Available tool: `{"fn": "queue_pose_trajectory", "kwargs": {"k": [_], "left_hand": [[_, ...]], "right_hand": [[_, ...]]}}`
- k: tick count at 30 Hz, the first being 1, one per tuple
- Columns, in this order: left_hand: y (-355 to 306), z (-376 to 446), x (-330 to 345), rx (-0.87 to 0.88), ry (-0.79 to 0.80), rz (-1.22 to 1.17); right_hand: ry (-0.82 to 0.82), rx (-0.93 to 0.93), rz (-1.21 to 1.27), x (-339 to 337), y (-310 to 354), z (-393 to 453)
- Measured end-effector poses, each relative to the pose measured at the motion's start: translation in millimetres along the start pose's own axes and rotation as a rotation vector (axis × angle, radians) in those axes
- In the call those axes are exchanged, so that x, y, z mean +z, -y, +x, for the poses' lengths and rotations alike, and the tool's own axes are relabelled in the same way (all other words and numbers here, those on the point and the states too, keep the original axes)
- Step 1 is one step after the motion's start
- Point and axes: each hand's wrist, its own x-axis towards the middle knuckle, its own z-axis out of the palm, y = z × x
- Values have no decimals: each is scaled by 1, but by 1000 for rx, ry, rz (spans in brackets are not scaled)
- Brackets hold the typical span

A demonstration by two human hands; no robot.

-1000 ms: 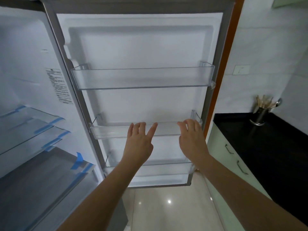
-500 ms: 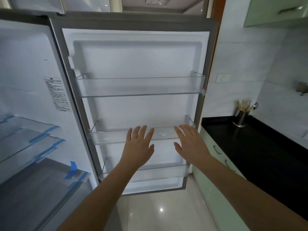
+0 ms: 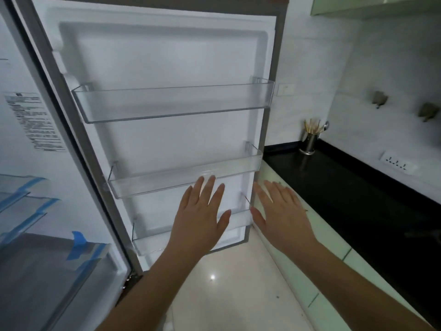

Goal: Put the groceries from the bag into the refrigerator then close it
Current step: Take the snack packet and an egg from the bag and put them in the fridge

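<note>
The head view looks into a kitchen corner with pale marbled wall tiles [image 3: 315, 68], a glossy cream floor [image 3: 229, 287] and a black, smooth bench [image 3: 358, 199] over light green cabinets [image 3: 300, 254]. On the bench, against the wall, stands a round steel holder [image 3: 309, 143] with wooden sticks and a spoon in it. Two dark hooks [image 3: 379, 98] and a white socket strip [image 3: 397, 161] are on the right wall. The fridge door [image 3: 162, 68] stands open; its inside is white moulded plastic with a grey frame, and it carries three clear plastic racks [image 3: 176, 103], all bare. At far left the fridge inside [image 3: 28, 211] shows glass shelves with blue tape on the edges and a printed label. No bag or groceries are in sight. The left hand [image 3: 200, 218] and the right hand [image 3: 281, 211] are both flat with fingers spread wide, holding nothing, in front of the lower door.
</note>
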Motion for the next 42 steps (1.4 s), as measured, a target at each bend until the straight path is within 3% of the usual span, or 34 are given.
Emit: {"fn": "queue_pose_trajectory", "kwargs": {"k": [6, 9, 24, 42], "left_hand": [[-47, 1, 7, 135, 143, -60], [-80, 2, 2, 193, 129, -82], [-319, -44, -49, 594, 233, -283], [-582, -127, -91, 1070, 172, -390]], "right_hand": [[51, 134, -47, -14, -23, -49], [72, 212, -64, -23, -42, -79], [45, 631, -226, -110, -157, -309], [-74, 1106, -365, -202, -246, -543]]}}
